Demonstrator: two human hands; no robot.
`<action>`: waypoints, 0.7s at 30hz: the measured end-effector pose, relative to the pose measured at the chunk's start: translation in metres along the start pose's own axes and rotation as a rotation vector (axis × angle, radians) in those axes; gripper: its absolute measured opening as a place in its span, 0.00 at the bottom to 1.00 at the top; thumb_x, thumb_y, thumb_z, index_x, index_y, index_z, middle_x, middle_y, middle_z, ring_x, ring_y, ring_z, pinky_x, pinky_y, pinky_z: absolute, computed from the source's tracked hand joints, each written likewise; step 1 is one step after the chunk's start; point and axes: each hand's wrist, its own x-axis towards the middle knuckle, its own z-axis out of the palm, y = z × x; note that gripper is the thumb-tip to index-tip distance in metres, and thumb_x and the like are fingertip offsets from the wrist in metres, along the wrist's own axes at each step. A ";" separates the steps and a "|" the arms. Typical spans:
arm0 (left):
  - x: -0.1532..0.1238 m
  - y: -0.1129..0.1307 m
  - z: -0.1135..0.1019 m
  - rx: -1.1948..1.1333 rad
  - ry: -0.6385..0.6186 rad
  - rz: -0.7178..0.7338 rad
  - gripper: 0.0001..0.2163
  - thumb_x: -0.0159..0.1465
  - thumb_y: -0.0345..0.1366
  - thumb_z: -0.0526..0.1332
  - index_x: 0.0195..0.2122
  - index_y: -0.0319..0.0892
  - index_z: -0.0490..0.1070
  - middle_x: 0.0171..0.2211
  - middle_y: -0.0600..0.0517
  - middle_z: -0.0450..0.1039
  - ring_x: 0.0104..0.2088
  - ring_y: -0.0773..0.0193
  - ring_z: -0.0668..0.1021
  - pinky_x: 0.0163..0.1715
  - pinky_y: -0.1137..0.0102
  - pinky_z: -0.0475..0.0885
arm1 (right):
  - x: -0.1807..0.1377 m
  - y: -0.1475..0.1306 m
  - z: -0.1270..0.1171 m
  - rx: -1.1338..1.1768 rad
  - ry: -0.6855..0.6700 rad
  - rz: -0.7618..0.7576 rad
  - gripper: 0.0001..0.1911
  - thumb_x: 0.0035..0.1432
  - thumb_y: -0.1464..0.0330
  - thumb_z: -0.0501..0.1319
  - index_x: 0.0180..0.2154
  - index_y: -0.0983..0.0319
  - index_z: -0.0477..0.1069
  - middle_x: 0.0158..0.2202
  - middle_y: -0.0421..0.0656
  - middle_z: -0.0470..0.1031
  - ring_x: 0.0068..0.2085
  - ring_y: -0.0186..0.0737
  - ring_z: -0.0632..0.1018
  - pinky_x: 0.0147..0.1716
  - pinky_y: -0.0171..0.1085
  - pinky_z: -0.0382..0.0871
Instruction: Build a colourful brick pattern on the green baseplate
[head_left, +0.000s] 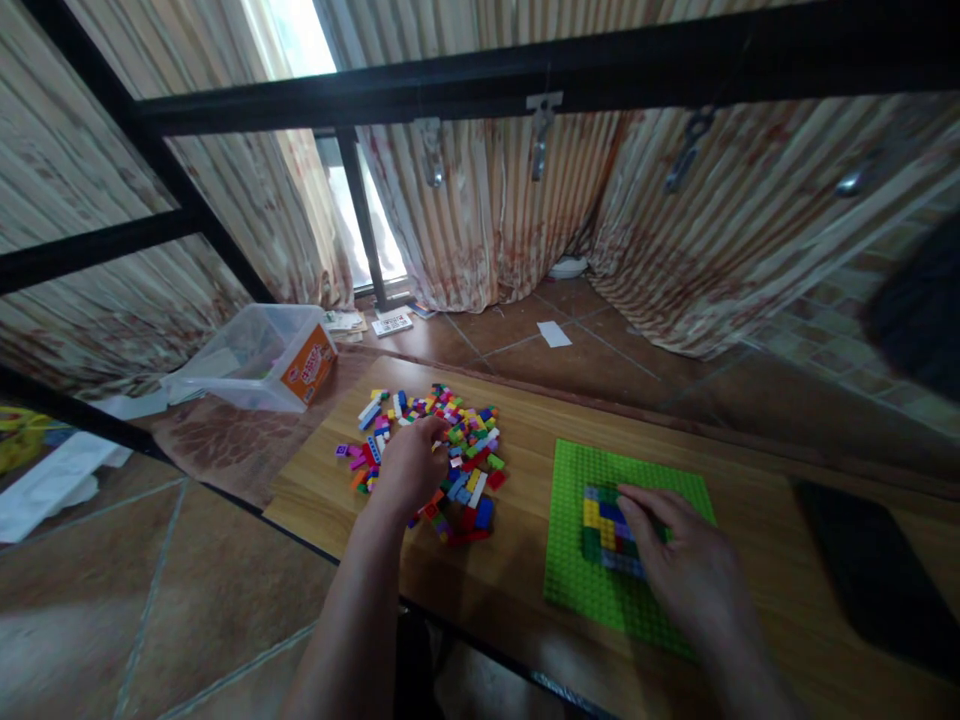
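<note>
Fingers of our left hand [409, 462] were curled down into the pile of loose bricks [442, 450], bunched together over the near-left part of the heap, though the back of the hand hid the tips, so we could not tell whether they had closed on a brick or only rested among them. Our right hand [682, 565] lay flat on the green baseplate [585, 590], its fingers [637, 505] spread a little apart and pressing on the small block of joined bricks [604, 525], yellow, blue, green and red, near the plate's middle; that flat, open hold looked to us like a way of steadying the built part and keeping the plate from sliding on the worktop [525, 420]. The loose bricks lay scattered in one heap to the left of the plate, near it but not touching, which kept them within reach of the left hand while the right stayed on the plate. A clear plastic tub [255, 360] with an orange label stood just beyond the worktop's far-left corner, apart from the heap. A dark flat thing [870, 580] lay on the worktop to the right of the plate; we could not make out what it was.
</note>
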 end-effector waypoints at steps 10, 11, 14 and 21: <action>-0.005 0.008 0.007 0.131 -0.067 0.043 0.18 0.57 0.31 0.61 0.50 0.46 0.73 0.43 0.49 0.79 0.47 0.55 0.77 0.45 0.66 0.69 | -0.001 -0.005 0.001 0.046 -0.025 0.025 0.20 0.61 0.54 0.53 0.39 0.59 0.77 0.41 0.45 0.79 0.42 0.43 0.79 0.45 0.42 0.72; -0.005 0.008 0.007 0.145 -0.065 0.041 0.18 0.58 0.31 0.60 0.50 0.46 0.73 0.43 0.48 0.79 0.48 0.54 0.77 0.45 0.66 0.69 | -0.001 -0.005 0.001 0.049 -0.029 0.028 0.20 0.61 0.54 0.53 0.39 0.59 0.77 0.41 0.44 0.79 0.42 0.43 0.79 0.44 0.42 0.72; -0.004 0.007 0.006 0.163 -0.050 0.034 0.16 0.59 0.31 0.59 0.48 0.45 0.74 0.43 0.46 0.79 0.47 0.53 0.77 0.45 0.65 0.69 | -0.001 -0.006 0.001 0.056 -0.028 0.026 0.19 0.61 0.55 0.53 0.39 0.59 0.77 0.40 0.44 0.79 0.41 0.43 0.79 0.44 0.41 0.72; -0.002 0.001 -0.002 -0.527 -0.048 -0.010 0.16 0.57 0.38 0.62 0.46 0.37 0.75 0.37 0.46 0.79 0.37 0.58 0.79 0.38 0.66 0.72 | -0.002 -0.011 0.003 0.075 -0.009 -0.011 0.16 0.63 0.58 0.54 0.39 0.59 0.77 0.40 0.45 0.80 0.41 0.43 0.80 0.43 0.41 0.73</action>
